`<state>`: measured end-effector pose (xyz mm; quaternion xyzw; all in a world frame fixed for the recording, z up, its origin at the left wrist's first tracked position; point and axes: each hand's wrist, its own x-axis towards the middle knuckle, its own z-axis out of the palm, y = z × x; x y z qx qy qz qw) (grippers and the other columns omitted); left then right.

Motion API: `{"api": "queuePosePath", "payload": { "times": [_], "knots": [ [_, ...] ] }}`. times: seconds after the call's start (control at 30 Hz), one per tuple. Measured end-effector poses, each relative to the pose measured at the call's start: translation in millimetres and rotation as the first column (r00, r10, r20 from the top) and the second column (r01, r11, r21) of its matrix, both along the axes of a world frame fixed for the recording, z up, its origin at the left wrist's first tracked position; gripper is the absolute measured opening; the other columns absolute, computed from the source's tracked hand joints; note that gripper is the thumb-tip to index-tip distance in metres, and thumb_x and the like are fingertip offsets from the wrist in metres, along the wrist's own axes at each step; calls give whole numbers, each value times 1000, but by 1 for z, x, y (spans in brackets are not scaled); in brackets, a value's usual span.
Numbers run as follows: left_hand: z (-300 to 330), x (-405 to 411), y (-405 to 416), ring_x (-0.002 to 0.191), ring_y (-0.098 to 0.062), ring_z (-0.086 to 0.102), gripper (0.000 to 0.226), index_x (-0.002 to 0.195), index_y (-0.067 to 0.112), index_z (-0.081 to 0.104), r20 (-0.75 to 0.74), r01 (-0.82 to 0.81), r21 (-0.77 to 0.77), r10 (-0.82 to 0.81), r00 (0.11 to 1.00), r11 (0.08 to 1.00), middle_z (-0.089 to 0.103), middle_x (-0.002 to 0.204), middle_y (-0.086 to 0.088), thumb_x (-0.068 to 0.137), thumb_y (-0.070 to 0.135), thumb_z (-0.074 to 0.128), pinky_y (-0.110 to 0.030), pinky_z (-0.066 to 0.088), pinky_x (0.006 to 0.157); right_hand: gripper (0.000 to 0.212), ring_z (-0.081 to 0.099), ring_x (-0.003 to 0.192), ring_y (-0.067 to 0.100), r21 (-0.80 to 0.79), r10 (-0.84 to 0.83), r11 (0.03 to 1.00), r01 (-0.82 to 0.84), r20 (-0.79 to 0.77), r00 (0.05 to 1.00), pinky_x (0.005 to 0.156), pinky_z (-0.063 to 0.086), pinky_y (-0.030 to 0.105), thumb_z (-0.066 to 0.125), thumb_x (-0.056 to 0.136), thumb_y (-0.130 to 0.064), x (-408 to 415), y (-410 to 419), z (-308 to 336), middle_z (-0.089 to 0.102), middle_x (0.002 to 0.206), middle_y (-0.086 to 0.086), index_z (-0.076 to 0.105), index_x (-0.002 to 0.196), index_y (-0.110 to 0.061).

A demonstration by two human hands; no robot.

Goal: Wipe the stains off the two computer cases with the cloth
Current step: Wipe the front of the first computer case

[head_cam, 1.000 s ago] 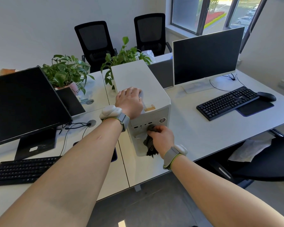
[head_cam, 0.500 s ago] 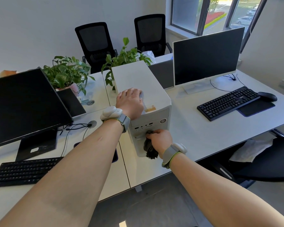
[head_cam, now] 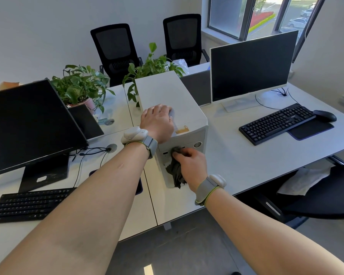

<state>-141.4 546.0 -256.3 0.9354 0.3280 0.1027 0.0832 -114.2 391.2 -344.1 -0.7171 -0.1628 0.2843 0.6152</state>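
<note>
Unreadable orange sticker (head_cam: 184, 129) on white computer case (head_cam: 167, 100) at bench (head_cam: 236, 167) front edge; right hand (head_cam: 191, 165) grip bunching dark cloth (head_cam: 176, 171), now higher on front panel; left hand (head_cam: 158, 122) flat on top.

1. Both arms are bare and stretch forward, away from the camera.
2. The left hand (head_cam: 158, 123) lies palm down with its fingers bent over what is under it.
3. The right hand (head_cam: 192, 165) is lower and nearer, with its fingers curled in a grip.
4. Each wrist carries a grey band with a white device on it.
5. The two hands are near each other, not touching.
</note>
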Motion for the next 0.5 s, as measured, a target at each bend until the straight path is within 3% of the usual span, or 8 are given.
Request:
{"api": "queuePosePath", "payload": {
  "times": [0.07, 0.13, 0.23, 0.3, 0.43, 0.5],
  "knots": [
    [1, 0, -2, 148, -26, 27, 41, 146, 25, 43, 0, -2, -3, 2, 1000, 1000, 35, 160, -1, 106, 29, 32, -42, 14, 125, 8, 71, 86, 19, -25, 8, 1000, -8, -9, 1000, 81, 61, 38, 77, 83, -25, -1, -2, -5, 76, 84, -7, 78, 92, -26],
    [1, 0, -2, 147, -26, 27, 41, 146, 26, 43, 0, -2, 0, 2, 1000, 1000, 35, 159, 0, 106, 29, 33, -42, 14, 124, 2, 70, 87, 24, -159, 4, 987, -12, -49, 999, 86, 60, 42, 77, 84, -25, 0, -1, -11, 75, 85, -3, 75, 86, -26],
    [1, 0, -2, 147, -25, 28, 41, 145, 26, 43, 3, -3, 4, 3, 1000, 1000, 35, 160, -1, 106, 29, 33, -42, 14, 124, 11, 69, 86, 29, -280, 34, 959, -42, -35, 999, 86, 59, 44, 76, 85, -25, 1, 1, -14, 74, 85, 3, 69, 77, -26],
    [2, 0, -1, 148, -26, 27, 41, 146, 25, 43, -5, -8, -5, 8, 1000, 1000, 34, 160, -1, 106, 29, 33, -43, 14, 125, 12, 70, 88, 30, -243, 26, 969, -44, -79, 997, 88, 59, 46, 77, 84, -20, 2, 3, -10, 75, 86, 3, 70, 76, -24],
    [2, 0, -3, 147, -25, 27, 41, 145, 25, 43, 7, -6, 3, 6, 1000, 1000, 35, 160, -1, 106, 28, 33, -42, 14, 125, 13, 73, 88, 23, -6, 1, 1000, -2, -172, 985, 86, 61, 41, 78, 85, -17, 3, -3, -8, 78, 86, -3, 78, 86, -30],
    [1, 0, -3, 147, -25, 28, 41, 145, 25, 44, 11, -6, -2, 6, 1000, 1000, 36, 159, 0, 106, 28, 33, -42, 14, 124, 9, 73, 88, 23, -41, 18, 999, -24, -134, 991, 86, 61, 41, 77, 85, -20, 1, -5, -12, 78, 88, -2, 79, 90, -28]
  ]
}}
